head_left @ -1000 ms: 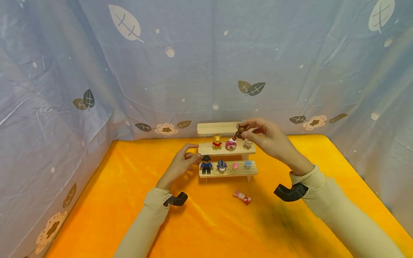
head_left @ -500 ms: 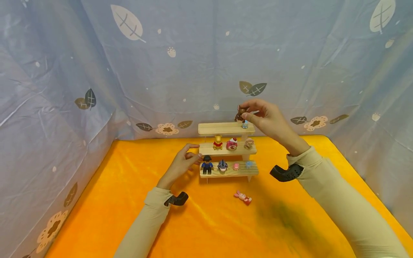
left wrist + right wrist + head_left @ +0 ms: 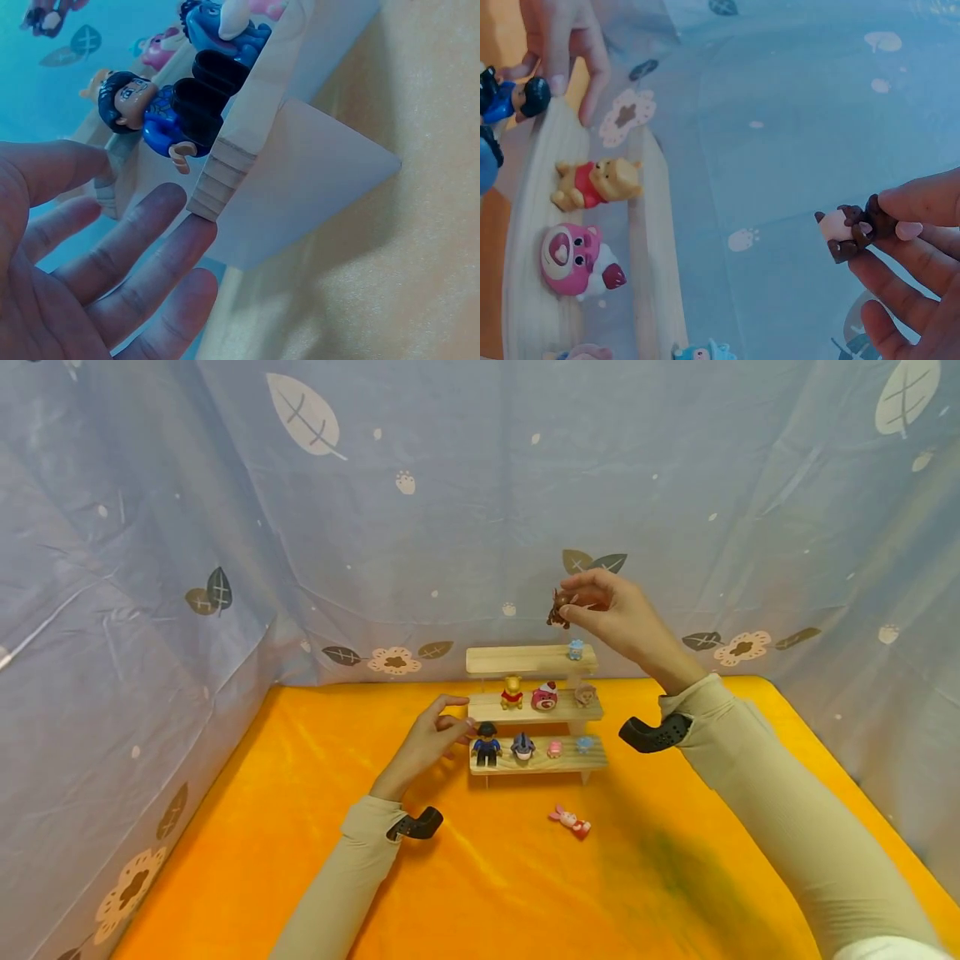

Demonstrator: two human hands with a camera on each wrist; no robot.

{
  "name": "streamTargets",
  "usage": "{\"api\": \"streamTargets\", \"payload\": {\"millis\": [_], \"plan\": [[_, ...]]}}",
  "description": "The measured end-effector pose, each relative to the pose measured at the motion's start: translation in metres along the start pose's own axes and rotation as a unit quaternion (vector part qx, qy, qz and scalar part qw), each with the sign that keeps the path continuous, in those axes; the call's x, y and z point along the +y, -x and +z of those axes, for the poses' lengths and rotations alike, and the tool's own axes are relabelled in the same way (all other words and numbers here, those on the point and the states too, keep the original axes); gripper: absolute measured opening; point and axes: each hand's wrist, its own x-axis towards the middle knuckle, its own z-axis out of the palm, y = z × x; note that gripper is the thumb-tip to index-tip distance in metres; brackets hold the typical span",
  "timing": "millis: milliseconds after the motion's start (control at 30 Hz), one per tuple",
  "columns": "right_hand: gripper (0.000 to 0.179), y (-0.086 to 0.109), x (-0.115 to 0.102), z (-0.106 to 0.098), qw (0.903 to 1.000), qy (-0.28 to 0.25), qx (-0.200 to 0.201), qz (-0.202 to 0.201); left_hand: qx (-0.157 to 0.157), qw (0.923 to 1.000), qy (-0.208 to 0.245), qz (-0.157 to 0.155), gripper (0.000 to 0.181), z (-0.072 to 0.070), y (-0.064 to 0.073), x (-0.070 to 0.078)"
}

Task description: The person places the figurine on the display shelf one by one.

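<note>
My right hand (image 3: 618, 614) pinches a small brown animal figurine (image 3: 558, 609) above the top step of a three-step wooden display stand (image 3: 517, 660). In the right wrist view the brown figurine (image 3: 847, 232) shows a pale belly, held between thumb and fingers. My left hand (image 3: 427, 739) rests at the stand's left end, its fingertips touching the step ends, as the left wrist view shows with the hand (image 3: 97, 262) half spread. Nearest to it sits a policeman-like toy figure (image 3: 487, 745) in blue and black.
A light-blue figurine (image 3: 575, 649) stands at the top step's right end. On the middle step are a yellow bear (image 3: 512, 693), a pink bear (image 3: 545, 697) and a beige figurine (image 3: 585, 696). A pink rabbit-eared figurine (image 3: 570, 822) lies on the orange cloth (image 3: 465, 893).
My right hand has risen with the brown figurine from the middle step's level to above the top step, uncovering the light-blue figurine there. The left hand stays at the stand.
</note>
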Motion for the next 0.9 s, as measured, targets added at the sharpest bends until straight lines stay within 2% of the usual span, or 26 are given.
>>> {"api": "streamTargets", "payload": {"millis": [200, 467, 700, 900], "plan": [[0.043, -0.012, 0.003, 0.003, 0.9994, 0.022, -0.028, 0.004, 0.003, 1.0000, -0.003, 0.001, 0.044, -0.001, 0.001, 0.000], [0.038, -0.025, 0.012, 0.008, 0.9969, 0.055, -0.056, 0.002, -0.001, 1.0000, 0.000, 0.005, 0.045, 0.000, 0.001, 0.001], [0.040, -0.029, 0.021, 0.015, 0.9971, 0.037, -0.054, 0.039, -0.001, 1.0000, -0.002, 0.006, 0.047, 0.000, 0.001, 0.000], [0.048, -0.031, 0.029, 0.022, 0.9971, 0.018, -0.059, 0.045, 0.002, 1.0000, -0.004, 0.003, 0.044, 0.000, 0.000, 0.001]]}}
